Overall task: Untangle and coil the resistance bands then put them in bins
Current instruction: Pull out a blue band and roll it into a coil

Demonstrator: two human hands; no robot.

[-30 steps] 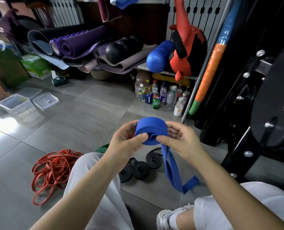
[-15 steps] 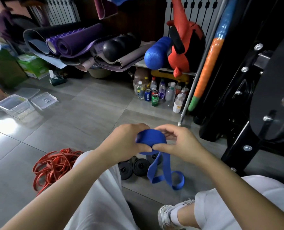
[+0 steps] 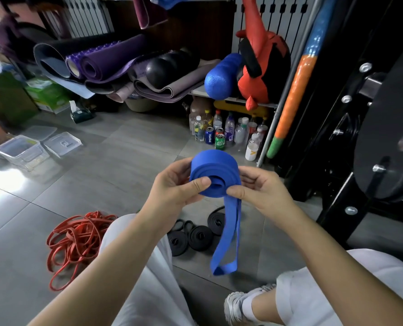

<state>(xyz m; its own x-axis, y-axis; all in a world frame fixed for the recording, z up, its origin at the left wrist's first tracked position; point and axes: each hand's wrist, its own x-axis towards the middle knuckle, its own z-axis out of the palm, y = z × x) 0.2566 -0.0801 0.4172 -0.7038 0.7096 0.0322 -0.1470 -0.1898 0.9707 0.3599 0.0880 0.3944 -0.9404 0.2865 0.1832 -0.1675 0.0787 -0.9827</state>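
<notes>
Pinching blue band coil (image 3: 213, 174) at frame centre, left hand (image 3: 174, 187) and right hand (image 3: 259, 187) both closed on it; loose tail (image 3: 227, 243) dangling; thumb slip likely lets springy wraps unwind.

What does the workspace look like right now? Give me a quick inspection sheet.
Surface: grey tiled floor.
Job's things: blue band mostly coiled, tail hanging; black coils on floor; red bands tangled; clear bins at left, lids off.
Clutter: bottles and cans, rolled mats.
Grippers: left hand and right hand each have a grip on the blue coil.
Cables: nothing seen.
Surroundings: black gym frame at right.
</notes>
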